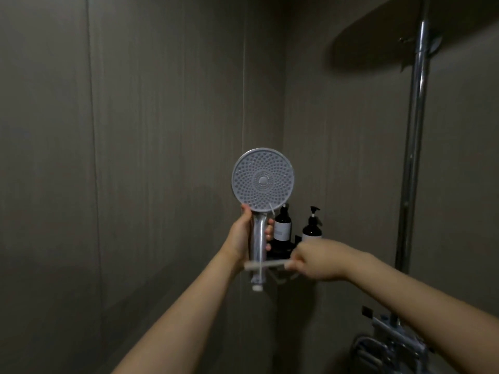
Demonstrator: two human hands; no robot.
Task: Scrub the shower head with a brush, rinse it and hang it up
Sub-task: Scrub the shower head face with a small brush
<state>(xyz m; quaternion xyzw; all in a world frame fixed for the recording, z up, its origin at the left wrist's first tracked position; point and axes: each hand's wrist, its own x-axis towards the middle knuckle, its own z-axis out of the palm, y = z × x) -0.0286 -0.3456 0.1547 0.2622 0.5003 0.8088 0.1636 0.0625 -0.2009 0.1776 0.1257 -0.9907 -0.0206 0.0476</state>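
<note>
Shower head: round grey hand shower with a dotted nozzle face and chrome handle [262, 182], held upright in mid-air before the corner of the grey panelled wall [135, 157], face turned toward the camera
Left hand: left hand [249, 233] wraps the chrome handle just under the round face, thumb on one side and fingers curled round the other
Right hand: right hand [313, 259] is closed round the end of a pale, slim brush [266, 264]; the picture is blurred here, so the exact finger placement cannot be told
Brush position: it lies crosswise at the lower handle, touching or just in front of it, well below the nozzle face
Step in hand: judged to be the scrubbing, at or near its start; rinsing and hanging not yet done
Method advised: raise the bristles to the nozzle face and work across the rows; keep the left grip firm so the face does not twist away
Risk: a wet chrome handle may slip under brush pressure
Corner shelf: dark corner shelf [280, 251] behind the hands carries two dark pump bottles [282, 225]
Hanging point: chrome riser rail [413, 157] stands at the right edge of the wall; its holder is not clearly seen
</note>
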